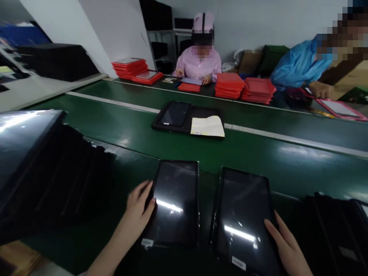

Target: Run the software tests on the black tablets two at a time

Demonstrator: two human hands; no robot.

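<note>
Two dark, glossy tablets lie side by side at the table's near edge, each with a small white label at its lower edge. My left hand (142, 203) grips the left tablet (175, 188) by its left edge, thumb on the front and fingers along the side. At the right tablet (244, 207), my right hand (284, 239) holds the right edge, its thumb over the screen and the other fingers partly hidden. A narrow gap separates the two tablets. Ceiling light reflects across both screens.
Black stacked pieces (57, 172) stand at left, and more (330, 226) at right. Ahead on the green belt (129, 126) lies an open black case (204, 112) with a tablet and white paper. Across it, a person in pink (198, 63) and a blue-sleeved person (299, 63) work beside red stacks (228, 86).
</note>
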